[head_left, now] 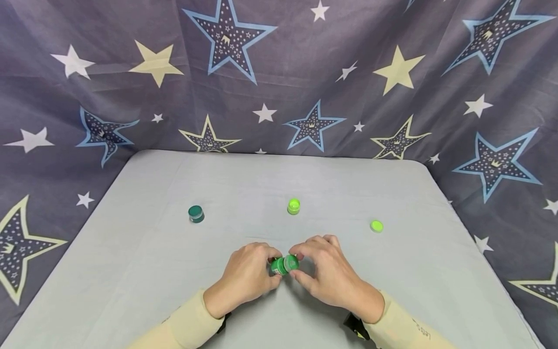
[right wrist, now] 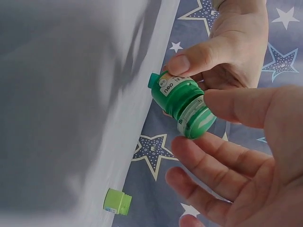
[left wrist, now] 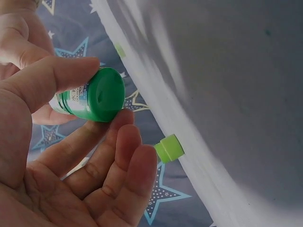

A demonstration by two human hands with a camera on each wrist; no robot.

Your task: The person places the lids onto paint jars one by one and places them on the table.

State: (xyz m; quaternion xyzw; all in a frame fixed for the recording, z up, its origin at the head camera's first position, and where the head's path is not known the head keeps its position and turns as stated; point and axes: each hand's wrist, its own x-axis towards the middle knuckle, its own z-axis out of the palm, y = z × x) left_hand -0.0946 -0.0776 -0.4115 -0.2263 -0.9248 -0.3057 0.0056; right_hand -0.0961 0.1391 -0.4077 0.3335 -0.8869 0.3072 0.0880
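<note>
A small green paint jar (head_left: pixel 277 266) lies tilted on its side between both hands, above the table. My left hand (head_left: pixel 249 274) grips its body between thumb and fingers. With thumb and fingertips my right hand (head_left: pixel 328 272) pinches the jar's lid (right wrist: pixel 199 122), which sits at the neck with a narrow groove showing between lid and body. The left wrist view shows the jar's rounded green base (left wrist: pixel 108 94) and part of a printed label. Farther back stands a lime green jar (head_left: pixel 294 207) without its lid; a lime lid (head_left: pixel 377 226) lies right of it.
A dark teal jar (head_left: pixel 196 214) with its lid on stands at the back left. Pale cloth covers the table (head_left: pixel 131 271), and a star-patterned curtain (head_left: pixel 279 87) hangs behind and along both sides.
</note>
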